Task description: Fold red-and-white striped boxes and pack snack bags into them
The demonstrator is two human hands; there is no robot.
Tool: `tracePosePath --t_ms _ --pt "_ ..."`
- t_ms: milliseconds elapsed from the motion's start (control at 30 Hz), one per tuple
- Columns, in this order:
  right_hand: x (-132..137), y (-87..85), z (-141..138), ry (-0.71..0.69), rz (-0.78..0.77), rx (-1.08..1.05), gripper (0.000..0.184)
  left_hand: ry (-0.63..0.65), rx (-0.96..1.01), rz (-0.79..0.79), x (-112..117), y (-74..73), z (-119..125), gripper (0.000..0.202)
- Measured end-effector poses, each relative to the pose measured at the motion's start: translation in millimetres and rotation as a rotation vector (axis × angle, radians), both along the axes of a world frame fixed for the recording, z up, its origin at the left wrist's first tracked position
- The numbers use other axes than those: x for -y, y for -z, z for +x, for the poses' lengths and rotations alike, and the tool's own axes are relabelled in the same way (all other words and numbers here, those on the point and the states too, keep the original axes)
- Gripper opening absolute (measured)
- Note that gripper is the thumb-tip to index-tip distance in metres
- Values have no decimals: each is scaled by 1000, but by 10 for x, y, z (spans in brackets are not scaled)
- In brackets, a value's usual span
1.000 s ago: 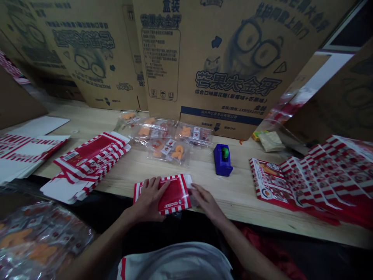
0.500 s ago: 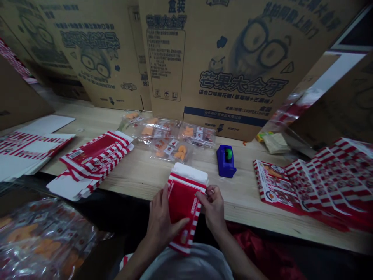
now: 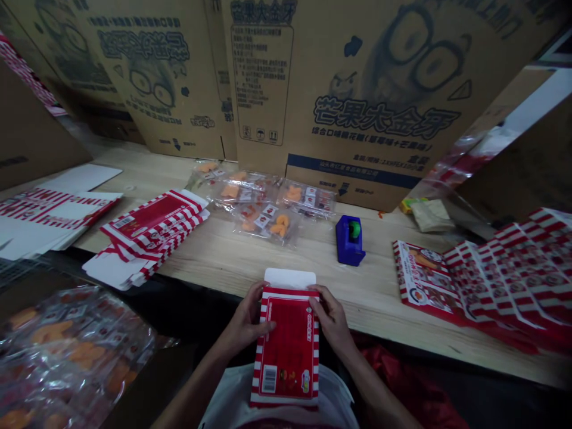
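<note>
Both hands hold a red-and-white striped carton (image 3: 286, 348) upright over my lap, its white top flap pointing at the table. My left hand (image 3: 247, 322) grips its left edge with fingers curled onto the front. On the other edge near the top, my right hand (image 3: 330, 319) pinches the carton. The carton's red face shows a barcode near the bottom. Just beyond it runs the front edge of the wooden table (image 3: 214, 256).
Flat striped cartons lie stacked at left (image 3: 147, 229) and fanned out at right (image 3: 491, 274). Clear packets of orange snacks (image 3: 263, 208) and a blue tape dispenser (image 3: 350, 239) sit mid-table. Large printed cardboard boxes (image 3: 357, 89) wall the back. A bag of packets (image 3: 67, 351) lies lower left.
The carton was lying flat at the table edge under both hands; it has been lifted, turned upright and brought down toward my lap, its barcode face toward me.
</note>
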State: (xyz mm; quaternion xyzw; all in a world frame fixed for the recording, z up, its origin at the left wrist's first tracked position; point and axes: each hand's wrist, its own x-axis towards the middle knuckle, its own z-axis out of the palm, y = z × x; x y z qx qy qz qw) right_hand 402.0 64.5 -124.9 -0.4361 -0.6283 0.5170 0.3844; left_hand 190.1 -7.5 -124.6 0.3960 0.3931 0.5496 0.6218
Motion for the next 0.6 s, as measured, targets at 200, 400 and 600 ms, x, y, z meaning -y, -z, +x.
tracePosePath --t_ms 200,400,600 --pt "-39 1 -118 60 57 -30 19 -257 -265 -9 -162 -28 25 23" --pt "-112 -30 -116 -26 -102 -110 27 -369 -271 -24 -246 -71 -22 26" --pt "-171 -126 -30 -172 -57 -78 18 -115 -554 143 -264 -172 -189 17"
